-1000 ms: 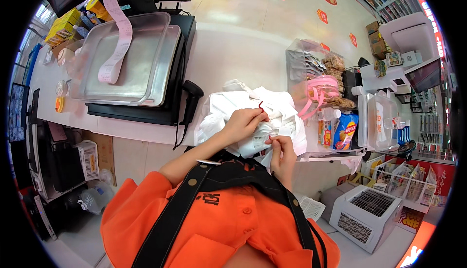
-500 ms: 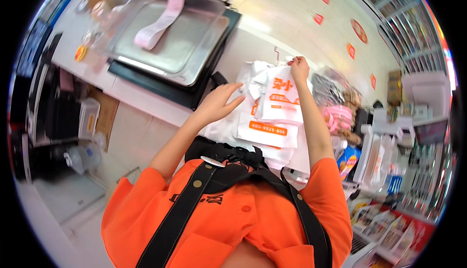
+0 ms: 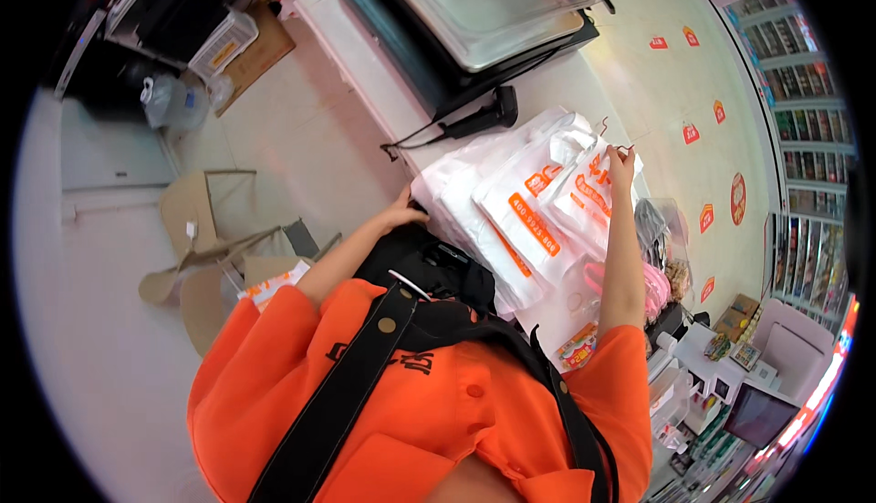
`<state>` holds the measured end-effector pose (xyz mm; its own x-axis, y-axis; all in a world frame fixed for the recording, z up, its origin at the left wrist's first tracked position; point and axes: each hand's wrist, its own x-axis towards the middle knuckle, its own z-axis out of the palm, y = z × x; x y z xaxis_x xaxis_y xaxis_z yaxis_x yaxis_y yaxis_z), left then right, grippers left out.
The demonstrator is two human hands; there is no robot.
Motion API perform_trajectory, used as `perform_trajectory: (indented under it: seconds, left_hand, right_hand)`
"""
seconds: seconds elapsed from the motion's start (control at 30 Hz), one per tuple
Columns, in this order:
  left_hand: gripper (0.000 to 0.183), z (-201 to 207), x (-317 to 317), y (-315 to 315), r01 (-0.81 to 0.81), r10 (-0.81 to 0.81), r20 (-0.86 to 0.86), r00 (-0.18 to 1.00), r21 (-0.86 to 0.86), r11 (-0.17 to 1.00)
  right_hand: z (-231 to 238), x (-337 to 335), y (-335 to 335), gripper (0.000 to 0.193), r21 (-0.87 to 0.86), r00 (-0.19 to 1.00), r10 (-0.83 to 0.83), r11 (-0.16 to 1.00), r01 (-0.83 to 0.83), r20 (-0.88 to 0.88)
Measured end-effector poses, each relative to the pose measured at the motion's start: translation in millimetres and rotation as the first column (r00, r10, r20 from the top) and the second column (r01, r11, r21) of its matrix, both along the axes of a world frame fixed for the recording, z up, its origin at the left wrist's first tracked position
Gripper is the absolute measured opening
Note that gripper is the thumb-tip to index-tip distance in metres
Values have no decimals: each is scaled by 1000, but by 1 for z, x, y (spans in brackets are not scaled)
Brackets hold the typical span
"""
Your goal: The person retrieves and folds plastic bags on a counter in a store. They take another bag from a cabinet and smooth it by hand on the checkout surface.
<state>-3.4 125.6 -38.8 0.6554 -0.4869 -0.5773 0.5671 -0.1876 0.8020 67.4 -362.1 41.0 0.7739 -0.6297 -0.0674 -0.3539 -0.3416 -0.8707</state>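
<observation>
A pile of white plastic carrier bags (image 3: 456, 184) with orange print lies spread over the counter in front of me. My right hand (image 3: 621, 165) is closed on the top end of a smaller white plastic bag (image 3: 584, 197) at the pile's far right, close to a thin wire hook (image 3: 603, 126). At the near left corner of the pile, by the counter's edge, my left hand (image 3: 400, 212) rests against the bags; its fingertips are partly hidden. Beyond the bags lies a black handheld scanner (image 3: 484, 117) with its cable.
A metal-topped scale (image 3: 511, 24) stands at the back of the counter (image 3: 356, 56). To the right are pink packaged goods (image 3: 655, 289) and a dark-screened device (image 3: 760, 414). Folding chairs (image 3: 189, 216) stand on the floor at left. Stocked shelves (image 3: 808, 124) line the far right.
My view has turned, so the counter sits further right. My left hand has moved from above the bags to their near left edge. My right hand still grips the smaller bag's top.
</observation>
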Motion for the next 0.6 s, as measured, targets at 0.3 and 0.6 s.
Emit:
perform_trajectory:
  seconds: [0.3,0.6]
  left_hand:
    - [42,-1,-46,-35,-546,314,-589,745,-268,794]
    - [21,56,-77,5,-285,285,-35,958,-240,928]
  right_hand:
    - [-3,-81,70,49,-831,968,234,516,-207,-96]
    - [-10,-96,102,48,-845,989,28,516,-137,-143]
